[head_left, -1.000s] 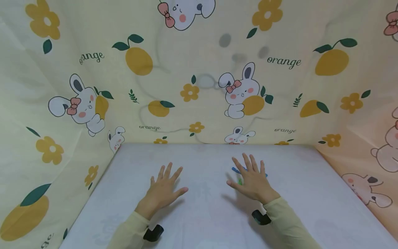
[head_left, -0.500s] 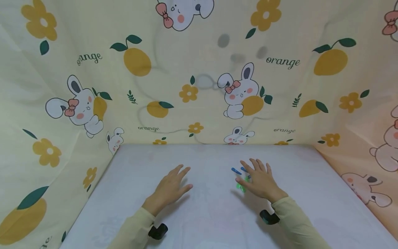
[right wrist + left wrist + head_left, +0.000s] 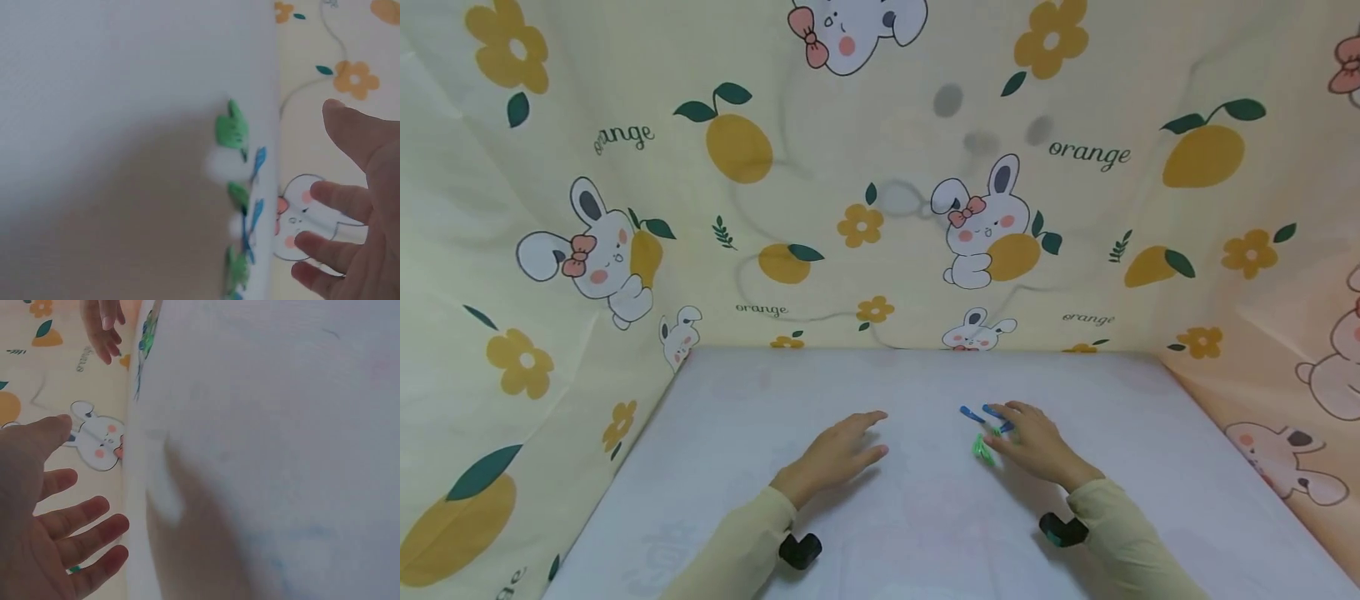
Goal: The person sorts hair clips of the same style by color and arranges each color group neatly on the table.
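Observation:
My right hand (image 3: 1036, 443) hovers over a small group of thin blue pieces (image 3: 972, 414) and green pieces (image 3: 982, 451) lying on the white table. In the right wrist view its fingers are spread and hold nothing. There the green pieces (image 3: 232, 132) look like small folded plastic shapes, and the blue pieces (image 3: 259, 162) are slim with a wider end; their exact kind cannot be told. The hand hides part of the group in the head view. Off to the left, my left hand (image 3: 837, 454) hangs above the table with loosely extended fingers and nothing in them.
The white table (image 3: 887, 542) runs back to a cream cloth wall (image 3: 820, 208) printed with rabbits and oranges. Cloth also closes off the left and right sides. A black wrist camera (image 3: 801, 551) sits under the left wrist, and another camera (image 3: 1063, 529) under the right.
Both hands have shifted rightward, and their spread fingers have drawn closer together and lowered. More of the blue and green pieces now shows beside the right hand.

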`<state>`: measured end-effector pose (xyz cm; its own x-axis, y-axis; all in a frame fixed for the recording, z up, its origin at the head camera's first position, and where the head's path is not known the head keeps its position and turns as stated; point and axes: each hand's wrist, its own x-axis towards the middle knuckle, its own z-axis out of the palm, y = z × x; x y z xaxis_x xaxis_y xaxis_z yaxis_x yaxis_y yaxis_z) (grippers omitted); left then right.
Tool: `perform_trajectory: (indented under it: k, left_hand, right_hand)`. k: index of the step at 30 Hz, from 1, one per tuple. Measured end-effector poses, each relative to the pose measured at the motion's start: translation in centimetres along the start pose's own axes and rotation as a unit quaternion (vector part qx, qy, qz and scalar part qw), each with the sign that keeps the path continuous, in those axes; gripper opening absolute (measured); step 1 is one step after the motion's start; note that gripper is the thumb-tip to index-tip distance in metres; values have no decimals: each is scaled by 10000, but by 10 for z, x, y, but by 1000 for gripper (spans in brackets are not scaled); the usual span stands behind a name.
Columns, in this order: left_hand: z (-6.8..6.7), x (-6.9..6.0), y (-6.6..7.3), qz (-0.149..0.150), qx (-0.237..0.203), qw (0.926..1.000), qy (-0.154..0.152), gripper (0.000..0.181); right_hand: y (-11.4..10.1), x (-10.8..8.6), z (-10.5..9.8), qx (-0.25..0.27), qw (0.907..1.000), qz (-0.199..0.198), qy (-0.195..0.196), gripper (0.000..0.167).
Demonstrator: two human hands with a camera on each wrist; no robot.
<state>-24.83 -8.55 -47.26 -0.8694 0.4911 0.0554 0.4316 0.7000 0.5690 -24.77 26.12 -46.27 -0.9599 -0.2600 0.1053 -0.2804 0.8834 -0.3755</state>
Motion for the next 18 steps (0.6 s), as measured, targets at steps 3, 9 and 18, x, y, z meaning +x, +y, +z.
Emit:
perform_trajectory:
  k: [3,9,18]
  left_hand:
    - [3,8,4,-57,-134,9998,-123,58]
    - [5,25,13,-261,-665,9973,-147,52]
    - [21,47,27,-254,-1194,9921,-279,47]
  right_hand:
    - [7,2,3,300,9995,-13,-82,59]
    - [18,4,5,925,9954,77,-214,50]
    - [41,13,11,1394,9864,793,-373,36]
